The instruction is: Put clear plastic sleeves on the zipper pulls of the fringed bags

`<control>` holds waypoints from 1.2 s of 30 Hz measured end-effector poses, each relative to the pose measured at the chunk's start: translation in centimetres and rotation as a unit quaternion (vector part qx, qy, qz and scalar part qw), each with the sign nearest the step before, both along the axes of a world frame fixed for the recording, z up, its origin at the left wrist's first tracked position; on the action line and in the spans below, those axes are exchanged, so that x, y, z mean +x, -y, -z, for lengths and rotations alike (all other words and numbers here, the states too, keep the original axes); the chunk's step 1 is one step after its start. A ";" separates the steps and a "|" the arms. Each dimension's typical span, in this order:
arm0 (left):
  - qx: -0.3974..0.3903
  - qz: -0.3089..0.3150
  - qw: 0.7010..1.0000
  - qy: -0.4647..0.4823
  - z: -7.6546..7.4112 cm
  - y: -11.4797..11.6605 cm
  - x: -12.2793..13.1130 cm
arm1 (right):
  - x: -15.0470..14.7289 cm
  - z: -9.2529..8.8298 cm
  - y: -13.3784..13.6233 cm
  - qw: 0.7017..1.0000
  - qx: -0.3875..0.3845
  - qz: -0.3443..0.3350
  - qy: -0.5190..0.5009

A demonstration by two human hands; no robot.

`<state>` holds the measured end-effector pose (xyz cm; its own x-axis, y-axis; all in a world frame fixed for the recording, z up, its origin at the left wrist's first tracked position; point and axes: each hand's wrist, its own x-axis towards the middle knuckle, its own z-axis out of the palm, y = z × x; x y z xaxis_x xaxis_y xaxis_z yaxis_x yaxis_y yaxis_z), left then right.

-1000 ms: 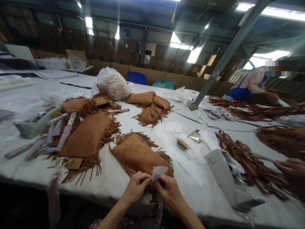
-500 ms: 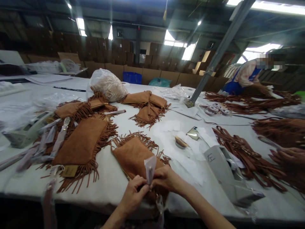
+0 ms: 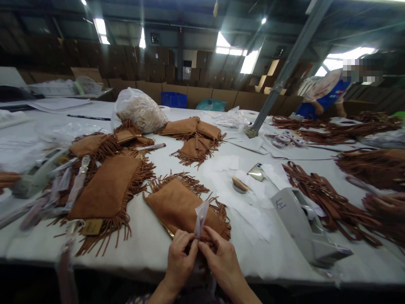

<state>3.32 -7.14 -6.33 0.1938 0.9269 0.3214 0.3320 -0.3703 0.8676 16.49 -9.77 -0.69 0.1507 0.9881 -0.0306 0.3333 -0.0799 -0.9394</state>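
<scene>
A tan suede bag (image 3: 180, 200) with fringed edges and a brass-coloured zip lies at the near edge of the table. Over its lower end, my left hand (image 3: 181, 256) and my right hand (image 3: 222, 258) meet fingertip to fingertip. Both pinch the base of a whitish translucent wrapping strip (image 3: 201, 217), which stands upright between them. What the strip surrounds is hidden by my fingers. To the left lies a larger fringed suede bag (image 3: 106, 185) with a yellowish tag (image 3: 92, 226), next to plastic-wrapped straps (image 3: 76, 190).
A grey tape dispenser (image 3: 305, 230) stands on the right, beside brown straps (image 3: 322, 202). Another dispenser (image 3: 44, 169) is at left. A metal post (image 3: 278, 80) rises behind. Co-workers' hands show at both edges; a person in a blue apron (image 3: 330, 99) stands far right.
My right hand has turned more upright and come closer to my left, its forearm now lower. The strip leans further right. A co-worker's hand has appeared at the left edge.
</scene>
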 end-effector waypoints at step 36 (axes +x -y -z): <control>0.174 -0.029 0.980 -0.096 1.2 0.6 -0.1 | -1.5 3.8 -2.9 0.993 0.010 0.101 -0.052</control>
